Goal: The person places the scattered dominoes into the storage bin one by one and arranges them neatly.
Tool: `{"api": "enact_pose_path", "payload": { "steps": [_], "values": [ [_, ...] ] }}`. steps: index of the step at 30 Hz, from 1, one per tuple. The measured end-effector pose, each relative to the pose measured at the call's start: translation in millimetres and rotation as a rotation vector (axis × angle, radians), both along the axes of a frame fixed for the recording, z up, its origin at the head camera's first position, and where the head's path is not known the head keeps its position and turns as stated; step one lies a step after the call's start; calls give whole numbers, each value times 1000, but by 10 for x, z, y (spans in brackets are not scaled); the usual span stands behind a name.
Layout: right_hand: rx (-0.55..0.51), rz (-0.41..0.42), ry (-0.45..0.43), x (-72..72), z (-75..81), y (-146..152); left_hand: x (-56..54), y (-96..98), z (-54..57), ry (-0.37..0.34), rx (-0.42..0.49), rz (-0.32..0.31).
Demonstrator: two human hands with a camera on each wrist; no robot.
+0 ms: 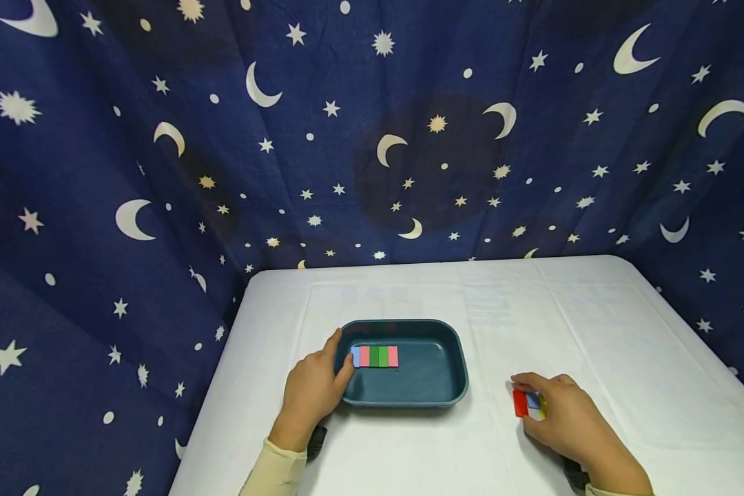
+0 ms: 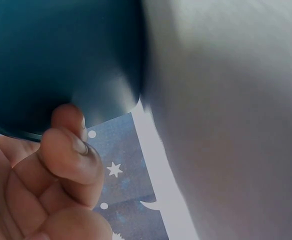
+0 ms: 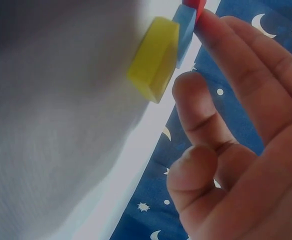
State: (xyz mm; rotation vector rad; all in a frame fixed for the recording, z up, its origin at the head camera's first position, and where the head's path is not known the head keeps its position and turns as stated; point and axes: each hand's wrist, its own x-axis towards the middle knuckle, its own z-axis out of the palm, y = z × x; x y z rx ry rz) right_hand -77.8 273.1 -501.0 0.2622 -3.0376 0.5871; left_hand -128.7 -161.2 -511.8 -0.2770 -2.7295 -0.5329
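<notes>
My left hand (image 1: 315,389) grips the left wall of a dark teal tray (image 1: 434,396), thumb over the rim and other fingers outside. Inside the tray, against that thumb, a row of small blocks begins with a light blue block (image 1: 356,357), followed by a pink block (image 1: 364,356), two green blocks (image 1: 378,356) and another pink block (image 1: 393,356). To the tray's right, my right hand (image 1: 564,417) pinches a red block (image 1: 520,404) between thumb and forefinger. Beside it are a blue block (image 1: 533,400) and a yellow block (image 3: 153,60), the latter mostly hidden by the hand from above.
A white cloth covers the table (image 1: 397,455), which has rounded far corners. Behind and along the sides hangs a dark blue curtain (image 1: 347,172) with moons and stars. A black wrist strap (image 1: 315,443) shows under the left wrist.
</notes>
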Motion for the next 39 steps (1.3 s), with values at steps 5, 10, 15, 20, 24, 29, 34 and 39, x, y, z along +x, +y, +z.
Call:
{"api": "enact_pose_path", "payload": {
  "steps": [5,10,15,20,24,29,34,39],
  "values": [
    [-6,0,-4,-5,3,-5,-6,1,-10,5,-1,2],
    [-2,3,1,-3,13,-11,-11,4,-15,9,3,-1],
    [14,19,17,-14,14,-23,-14,3,-17,5,6,-1],
    [28,24,17,-29,15,-29,-17,0,-22,18,4,-7],
    [46,24,17,-66,30,-40,-18,-6,-21,22,3,-8],
    [51,29,-2,-113,69,-63,-18,-10,-33,21,6,-4],
    [53,35,-41,-144,112,-86,-18,-5,-35,22,5,-8],
    [48,53,-78,-188,177,-118,-21,-7,-29,22,3,-7]
  ]
}}
